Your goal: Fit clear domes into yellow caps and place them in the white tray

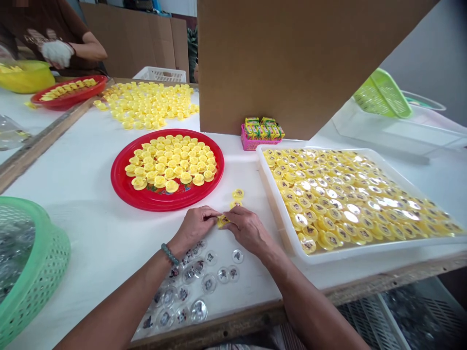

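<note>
The left hand (195, 226) and right hand (248, 231) meet over the tabletop (91, 233), their fingers clenched inward on a small yellow plastic piece (223, 221). The piece sits between the fingertips, with much of it hidden by them. A beaded bracelet (170, 254) circles the left wrist. Just below the fingers, toward the person, lie clear round discs (199, 311) printed with small pictures, spread out singly, seemingly so each is easy to pick up. Just beyond the fingertips, two yellow pieces (238, 193) lie within easy reach. To the right of the fingers, a white tray (280, 228) holds yellow pieces topped with shiny discs, packed closely, probably to keep them apart from the bare ones. Well left of the fingers sits a green basket (47, 257) holding clear material. Ahead and to the left, a red plate (153, 203) carries yellow pieces without discs, placed close to the hands for a short reach. Farther ahead, a loose spread of yellow pieces (149, 104) covers the tabletop, and beyond it a co-worker's gloved hand (56, 53) works.
</note>
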`<state>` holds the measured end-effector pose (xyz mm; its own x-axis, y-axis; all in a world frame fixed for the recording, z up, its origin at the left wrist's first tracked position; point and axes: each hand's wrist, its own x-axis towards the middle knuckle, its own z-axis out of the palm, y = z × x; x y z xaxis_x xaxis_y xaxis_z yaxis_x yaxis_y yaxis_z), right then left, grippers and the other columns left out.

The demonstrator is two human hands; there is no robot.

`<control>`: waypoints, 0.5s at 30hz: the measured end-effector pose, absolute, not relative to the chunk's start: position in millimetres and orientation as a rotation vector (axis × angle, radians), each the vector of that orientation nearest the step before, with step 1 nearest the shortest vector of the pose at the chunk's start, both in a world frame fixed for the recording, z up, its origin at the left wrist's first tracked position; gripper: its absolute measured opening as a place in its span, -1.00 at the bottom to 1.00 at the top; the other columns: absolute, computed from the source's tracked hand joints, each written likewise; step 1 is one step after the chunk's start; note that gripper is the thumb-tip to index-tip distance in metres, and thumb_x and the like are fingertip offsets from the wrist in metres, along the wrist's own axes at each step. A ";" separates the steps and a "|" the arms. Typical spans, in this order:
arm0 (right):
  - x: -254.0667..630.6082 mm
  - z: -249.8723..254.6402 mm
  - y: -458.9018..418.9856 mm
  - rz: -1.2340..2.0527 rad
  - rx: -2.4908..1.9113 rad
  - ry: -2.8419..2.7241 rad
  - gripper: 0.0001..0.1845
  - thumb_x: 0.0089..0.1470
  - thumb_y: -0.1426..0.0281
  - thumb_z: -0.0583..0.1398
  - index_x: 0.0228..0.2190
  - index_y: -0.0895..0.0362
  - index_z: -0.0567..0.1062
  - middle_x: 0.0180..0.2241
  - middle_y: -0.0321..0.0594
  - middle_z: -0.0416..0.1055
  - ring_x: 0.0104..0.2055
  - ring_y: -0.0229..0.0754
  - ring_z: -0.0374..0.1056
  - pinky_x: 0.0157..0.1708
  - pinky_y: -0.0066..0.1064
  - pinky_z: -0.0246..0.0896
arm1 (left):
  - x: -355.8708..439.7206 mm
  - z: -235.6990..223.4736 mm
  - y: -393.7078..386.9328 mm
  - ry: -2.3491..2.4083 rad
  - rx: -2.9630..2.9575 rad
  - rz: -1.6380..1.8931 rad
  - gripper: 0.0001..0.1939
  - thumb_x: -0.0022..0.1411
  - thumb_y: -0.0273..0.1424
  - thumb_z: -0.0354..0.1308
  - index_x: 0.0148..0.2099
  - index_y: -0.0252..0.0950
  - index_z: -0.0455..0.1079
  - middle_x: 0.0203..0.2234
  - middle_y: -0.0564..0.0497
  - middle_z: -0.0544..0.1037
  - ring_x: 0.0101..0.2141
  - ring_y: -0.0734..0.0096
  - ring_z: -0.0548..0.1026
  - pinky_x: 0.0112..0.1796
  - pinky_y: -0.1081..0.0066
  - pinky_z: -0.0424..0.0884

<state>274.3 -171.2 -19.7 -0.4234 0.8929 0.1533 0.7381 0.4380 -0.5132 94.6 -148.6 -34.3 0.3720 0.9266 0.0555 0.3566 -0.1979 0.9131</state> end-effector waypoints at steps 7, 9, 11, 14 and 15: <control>274.2 -20.1 -169.3 0.532 -1.421 -2.251 -0.94 -0.01 0.49 0.25 -0.40 0.13 0.54 -0.43 -0.24 0.37 -0.34 -0.23 0.30 -0.35 -0.48 0.16 | 100.0 -28.0 -148.2 1.136 1.431 0.709 -0.79 0.07 -0.32 0.17 -0.27 -0.32 0.49 -0.37 -0.06 0.55 -0.31 0.21 0.48 -0.27 0.32 0.40; 275.1 -21.8 -169.3 0.526 -1.424 -2.232 -0.94 -0.01 0.47 0.26 -0.40 0.12 0.55 -0.42 -0.24 0.36 -0.33 -0.24 0.29 -0.36 -0.48 0.16 | 102.5 -31.9 -148.0 1.172 1.377 0.723 -0.74 0.02 -0.24 0.24 -0.32 -0.35 0.46 -0.43 -0.07 0.53 -0.38 0.23 0.48 -0.35 0.35 0.39; 275.5 -22.8 -169.5 0.527 -1.435 -2.216 -0.94 -0.01 0.46 0.27 -0.40 0.11 0.55 -0.41 -0.24 0.35 -0.33 -0.24 0.28 -0.37 -0.48 0.16 | 104.5 -35.4 -147.4 1.208 1.315 0.737 -0.69 -0.04 -0.21 0.29 -0.34 -0.35 0.42 -0.48 -0.05 0.51 -0.43 0.28 0.46 -0.42 0.39 0.38; 274.8 -21.8 -170.7 0.524 -1.454 -2.218 -0.95 0.00 0.47 0.25 -0.42 0.11 0.54 -0.42 -0.25 0.33 -0.33 -0.23 0.28 -0.37 -0.47 0.15 | 106.8 -37.4 -146.2 1.233 1.237 0.752 -0.65 -0.12 -0.22 0.33 -0.35 -0.33 0.35 -0.52 0.00 0.47 -0.49 0.34 0.44 -0.49 0.43 0.36; 274.3 -21.0 -171.6 0.508 -1.464 -2.219 -0.95 0.00 0.47 0.25 -0.40 0.11 0.53 -0.41 -0.25 0.33 -0.32 -0.23 0.28 -0.37 -0.46 0.16 | 107.6 -37.7 -146.2 1.243 1.232 0.755 -0.65 -0.13 -0.23 0.33 -0.36 -0.33 0.34 -0.54 0.02 0.46 -0.52 0.35 0.43 -0.50 0.44 0.35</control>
